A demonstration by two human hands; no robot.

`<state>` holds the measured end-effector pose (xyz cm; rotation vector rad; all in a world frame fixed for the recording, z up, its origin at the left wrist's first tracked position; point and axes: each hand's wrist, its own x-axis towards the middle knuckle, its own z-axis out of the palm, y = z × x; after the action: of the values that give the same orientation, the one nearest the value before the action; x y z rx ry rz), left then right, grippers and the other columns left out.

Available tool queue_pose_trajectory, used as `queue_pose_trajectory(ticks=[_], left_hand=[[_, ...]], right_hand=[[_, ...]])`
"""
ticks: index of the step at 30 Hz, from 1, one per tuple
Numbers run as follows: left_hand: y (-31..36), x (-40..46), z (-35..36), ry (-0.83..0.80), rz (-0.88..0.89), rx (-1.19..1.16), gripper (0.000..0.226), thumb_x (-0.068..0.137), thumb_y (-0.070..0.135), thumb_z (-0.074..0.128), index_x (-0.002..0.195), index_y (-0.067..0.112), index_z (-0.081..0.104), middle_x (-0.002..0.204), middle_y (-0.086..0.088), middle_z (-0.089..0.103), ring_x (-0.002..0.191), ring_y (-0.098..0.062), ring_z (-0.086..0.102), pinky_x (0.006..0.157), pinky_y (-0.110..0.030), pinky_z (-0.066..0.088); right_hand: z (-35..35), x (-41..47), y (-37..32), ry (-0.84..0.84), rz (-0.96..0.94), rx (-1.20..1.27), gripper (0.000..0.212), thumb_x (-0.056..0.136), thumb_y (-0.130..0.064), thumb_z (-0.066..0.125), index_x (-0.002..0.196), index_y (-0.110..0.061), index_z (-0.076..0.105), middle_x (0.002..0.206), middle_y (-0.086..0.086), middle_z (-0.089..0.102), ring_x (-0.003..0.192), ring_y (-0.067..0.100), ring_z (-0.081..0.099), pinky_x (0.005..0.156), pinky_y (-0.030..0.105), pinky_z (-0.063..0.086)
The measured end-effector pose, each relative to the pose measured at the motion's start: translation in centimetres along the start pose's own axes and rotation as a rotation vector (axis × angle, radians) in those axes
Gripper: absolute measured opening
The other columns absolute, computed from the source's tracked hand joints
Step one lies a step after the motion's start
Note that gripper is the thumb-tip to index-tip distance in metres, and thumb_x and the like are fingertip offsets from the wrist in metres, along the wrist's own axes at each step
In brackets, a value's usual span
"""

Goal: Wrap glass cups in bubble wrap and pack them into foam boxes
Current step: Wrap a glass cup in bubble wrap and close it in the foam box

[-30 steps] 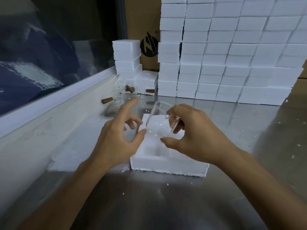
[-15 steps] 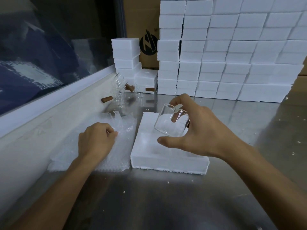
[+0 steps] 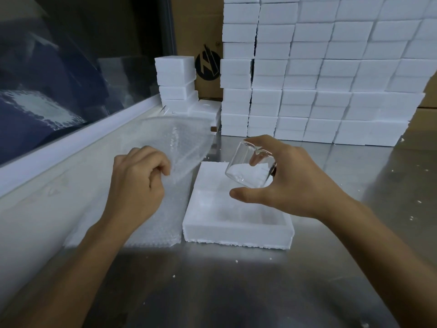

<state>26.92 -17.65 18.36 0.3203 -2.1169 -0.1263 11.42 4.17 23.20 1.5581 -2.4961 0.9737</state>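
Where the wall of stacked foam boxes (image 3: 319, 91) ran past the frame's top, its height stayed unseen. Below the glass cup (image 3: 248, 166), gripped tilted by the right hand (image 3: 290, 183), an open foam box (image 3: 236, 223) lay apparently unfilled. Left hand (image 3: 134, 183) pinched a lifted bubble wrap sheet (image 3: 175, 143).

My left hand (image 3: 136, 181) pinches a bubble wrap sheet (image 3: 176, 140) lifted at frame centre-left; my right hand (image 3: 286, 181) holds a tilted glass cup (image 3: 246, 169) above the open foam box (image 3: 236, 223).
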Motion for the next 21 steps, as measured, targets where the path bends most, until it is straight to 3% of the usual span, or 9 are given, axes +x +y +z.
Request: queue_pose_trajectory(ticks=[6,9,11,14,15,18,21], left_hand=[[-0.2,-0.3,0.2,-0.245,-0.059,-0.087,0.026,0.07,-0.001,0.039,0.059,0.009,0.061,0.073,-0.001,0.063,0.074,-0.025,0.059,0.077,-0.055,0.047],[0.4,-0.6,0.3,-0.259,-0.19,-0.211,0.024,0.082,0.019,0.046,0.072,0.015,0.067,0.078,0.005,0.066,0.078,-0.014,0.061,0.077,-0.041,0.049],[1.4,-0.8,0.7,-0.289,-0.258,-0.247,0.027,0.086,0.047,0.047,0.082,0.026,0.065,0.081,0.015,0.064,0.078,-0.007,0.058,0.07,-0.029,0.046],[2.7,-1.3,1.9,-0.414,-0.335,-0.079,0.05,0.075,0.081,0.048,0.093,0.036,0.059,0.087,0.02,0.058,0.079,-0.002,0.054,0.072,-0.029,0.047],[3.0,-1.5,2.3,-0.428,-0.34,-0.034,0.05,0.073,0.08,0.055,0.095,0.035,0.058,0.088,0.019,0.058,0.078,-0.002,0.053,0.071,-0.029,0.048],[3.4,-1.8,2.6,-0.342,-0.357,-0.054,0.025,0.08,0.049,0.073,0.088,0.027,0.063,0.087,0.01,0.063,0.073,-0.004,0.054,0.064,-0.022,0.045],[3.1,-1.4,2.5,-0.233,-0.374,-0.104,0.024,0.09,0.03,0.068,0.074,0.013,0.07,0.077,0.002,0.063,0.065,-0.008,0.054,0.059,-0.022,0.039]], right_hand=[[-0.1,0.0,0.1,0.012,-0.002,0.007,0.095,0.056,-0.073,0.073,0.14,-0.043,0.041,0.105,-0.025,0.057,0.102,0.006,0.057,0.089,0.034,0.053],[-0.1,-0.1,0.0,0.01,-0.006,0.005,0.094,0.057,-0.072,0.074,0.14,-0.042,0.042,0.105,-0.025,0.058,0.1,0.006,0.058,0.088,0.034,0.053],[0.0,0.0,0.0,0.009,-0.006,0.002,0.093,0.058,-0.071,0.075,0.14,-0.042,0.042,0.107,-0.023,0.059,0.1,0.006,0.058,0.088,0.035,0.053],[0.1,0.0,-0.1,0.0,-0.01,-0.006,0.094,0.058,-0.07,0.075,0.14,-0.042,0.041,0.111,-0.021,0.059,0.103,0.007,0.058,0.09,0.036,0.053],[0.2,0.0,-0.1,-0.003,-0.011,-0.008,0.094,0.058,-0.07,0.075,0.141,-0.042,0.04,0.111,-0.021,0.059,0.104,0.007,0.058,0.091,0.036,0.053],[0.2,0.0,-0.2,-0.004,-0.012,-0.01,0.092,0.058,-0.07,0.076,0.139,-0.043,0.04,0.11,-0.022,0.059,0.103,0.008,0.058,0.089,0.036,0.054],[0.2,0.0,-0.1,-0.003,-0.009,-0.008,0.091,0.058,-0.07,0.076,0.139,-0.044,0.041,0.108,-0.023,0.058,0.1,0.006,0.057,0.089,0.035,0.053]])
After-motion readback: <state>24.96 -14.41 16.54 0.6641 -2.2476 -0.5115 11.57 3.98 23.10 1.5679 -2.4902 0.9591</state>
